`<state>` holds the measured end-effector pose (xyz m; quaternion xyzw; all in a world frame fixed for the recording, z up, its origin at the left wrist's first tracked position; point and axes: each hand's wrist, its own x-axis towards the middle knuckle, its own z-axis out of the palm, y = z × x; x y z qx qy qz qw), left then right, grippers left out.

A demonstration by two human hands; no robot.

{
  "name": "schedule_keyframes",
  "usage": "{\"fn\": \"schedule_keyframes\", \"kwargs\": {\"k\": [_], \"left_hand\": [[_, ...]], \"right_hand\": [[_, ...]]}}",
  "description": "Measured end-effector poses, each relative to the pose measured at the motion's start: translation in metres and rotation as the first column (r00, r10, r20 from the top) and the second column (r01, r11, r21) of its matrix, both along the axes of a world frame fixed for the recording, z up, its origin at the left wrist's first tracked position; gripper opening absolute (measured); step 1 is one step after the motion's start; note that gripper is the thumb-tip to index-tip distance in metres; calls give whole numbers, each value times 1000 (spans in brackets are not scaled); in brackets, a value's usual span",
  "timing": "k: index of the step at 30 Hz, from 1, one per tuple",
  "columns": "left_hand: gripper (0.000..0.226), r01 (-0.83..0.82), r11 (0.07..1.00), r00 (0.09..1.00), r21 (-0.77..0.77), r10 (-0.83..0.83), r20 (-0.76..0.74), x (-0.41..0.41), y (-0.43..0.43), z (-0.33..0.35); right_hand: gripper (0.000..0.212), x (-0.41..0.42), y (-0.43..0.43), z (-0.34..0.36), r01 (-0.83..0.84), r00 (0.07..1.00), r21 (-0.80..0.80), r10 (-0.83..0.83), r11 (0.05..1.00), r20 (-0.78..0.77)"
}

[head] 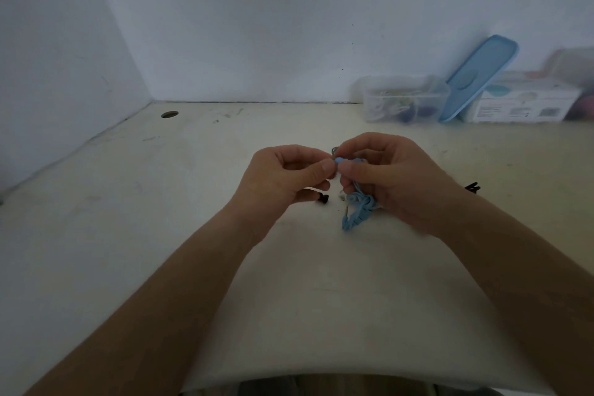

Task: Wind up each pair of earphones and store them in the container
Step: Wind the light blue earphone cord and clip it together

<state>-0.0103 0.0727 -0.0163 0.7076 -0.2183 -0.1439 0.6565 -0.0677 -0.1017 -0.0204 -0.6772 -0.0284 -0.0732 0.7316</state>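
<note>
- Left hand (pixel 286 173) & right hand (pixel 385 177) meet above counter (pixel 160 235), both pinching blue earphones (pixel 358 212); I'd say to keep coil tight.
- Container (pixel 405 100) open at back, lid (pixel 479 77) leant aside, ready.

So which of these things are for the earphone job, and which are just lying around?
For the job:
- blue earphones, pinched by the left hand and the right hand
- clear container with earphones already inside
- blue lid, leaning beside it

Just lying about:
- white box
- round hole in the table
- small black bit: may be another earphone, cannot tell
</note>
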Motion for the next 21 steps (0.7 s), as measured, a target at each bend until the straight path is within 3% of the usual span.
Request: {"fn": "schedule_keyframes", "kwargs": {"k": [4,7,9,12,17,21], "left_hand": [[8,-96,977,967,193,46,249,12,16,8],[5,-142,885,891,443,-81,447,23,34,12],[9,-120,794,872,596,-203,446,27,42,12],[12,-101,704,874,703,-275,401,28,43,8],[16,-84,618,870,781,-337,360,26,35,2],[15,-84,632,860,771,-344,376,25,34,1]], "right_hand": [[14,2,-4,-2,32,1000,1,-32,1000,2],[14,2,-3,-4,12,1000,-25,-12,1000,21],[12,2,-1,-5,-4,999,-30,5,1000,35],[13,3,-1,-6,-3,999,-34,4,999,44],[17,4,-1,-8,-5,999,-45,8,999,50],[19,5,-1,-9,5,999,-45,-3,999,47]]}}
